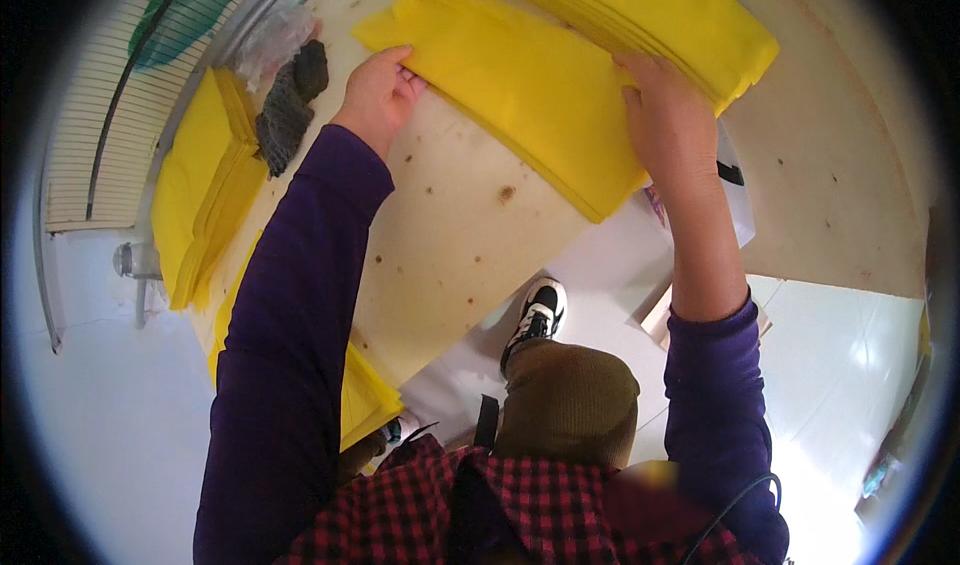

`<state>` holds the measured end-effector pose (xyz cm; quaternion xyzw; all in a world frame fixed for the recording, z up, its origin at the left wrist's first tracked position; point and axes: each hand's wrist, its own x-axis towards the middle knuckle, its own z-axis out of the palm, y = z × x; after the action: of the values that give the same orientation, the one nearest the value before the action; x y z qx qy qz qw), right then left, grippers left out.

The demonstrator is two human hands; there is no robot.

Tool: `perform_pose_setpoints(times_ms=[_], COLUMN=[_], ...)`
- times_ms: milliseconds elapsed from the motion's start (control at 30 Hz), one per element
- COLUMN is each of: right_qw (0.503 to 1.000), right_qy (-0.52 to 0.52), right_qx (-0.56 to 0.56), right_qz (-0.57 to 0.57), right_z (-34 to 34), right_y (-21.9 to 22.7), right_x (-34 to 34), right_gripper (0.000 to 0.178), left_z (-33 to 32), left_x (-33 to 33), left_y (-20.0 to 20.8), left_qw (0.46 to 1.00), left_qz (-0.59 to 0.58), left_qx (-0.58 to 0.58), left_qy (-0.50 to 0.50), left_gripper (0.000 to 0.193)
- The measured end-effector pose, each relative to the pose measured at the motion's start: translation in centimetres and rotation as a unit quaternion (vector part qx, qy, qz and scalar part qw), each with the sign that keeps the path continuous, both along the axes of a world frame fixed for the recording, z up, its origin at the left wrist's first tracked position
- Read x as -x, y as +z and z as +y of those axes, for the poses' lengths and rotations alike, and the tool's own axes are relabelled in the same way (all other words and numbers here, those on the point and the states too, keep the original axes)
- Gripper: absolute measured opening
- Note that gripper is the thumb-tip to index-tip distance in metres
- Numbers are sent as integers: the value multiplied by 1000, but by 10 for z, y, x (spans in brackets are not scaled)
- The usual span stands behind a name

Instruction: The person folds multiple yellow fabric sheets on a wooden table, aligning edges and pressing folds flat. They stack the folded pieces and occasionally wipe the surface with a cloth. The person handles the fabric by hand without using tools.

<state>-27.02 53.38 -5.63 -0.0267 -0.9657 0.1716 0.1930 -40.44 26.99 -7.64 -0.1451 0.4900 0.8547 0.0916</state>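
Note:
A stack of flat yellow fabric pieces [520,85] lies slantwise across the board in front of me. At its left end my left hand [383,97] pinches the near edge, with the fingers curled at the fabric and partly hidden. My right hand [675,120] grips the right end, thumb on top; its other fingertips reach to the far edge and are partly covered. Directly behind lies a second, thicker yellow stack [640,15], with its layered edge close to my right fingers.
The pale wooden board [470,225] has dark knots. On its left are another yellow stack [200,185], a dark grey knitted glove or cloth [290,105] and clear plastic [275,45]. More yellow fabric [365,395] is by my left forearm. A slatted panel [120,95] stands beyond.

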Motion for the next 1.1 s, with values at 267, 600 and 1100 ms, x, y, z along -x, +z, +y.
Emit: perform_pose_setpoints(times_ms=[267, 600, 1100], right_qw=[1000, 997, 996], right_qy=[10, 37, 45], right_qx=[-15, -49, -47], right_qz=[-2, 56, 55], right_z=[1, -7, -7], right_y=[-7, -9, -22], right_x=[-4, -24, -25], right_gripper=[26, 30, 34], left_z=[-5, 12, 52], left_x=[6, -7, 12], left_y=[-7, 21, 2], left_qw=[1000, 684, 460], left_qz=[28, 452, 447], left_qx=[-11, 571, 744], left_qy=[-1, 44, -187], left_gripper=[26, 36, 47])
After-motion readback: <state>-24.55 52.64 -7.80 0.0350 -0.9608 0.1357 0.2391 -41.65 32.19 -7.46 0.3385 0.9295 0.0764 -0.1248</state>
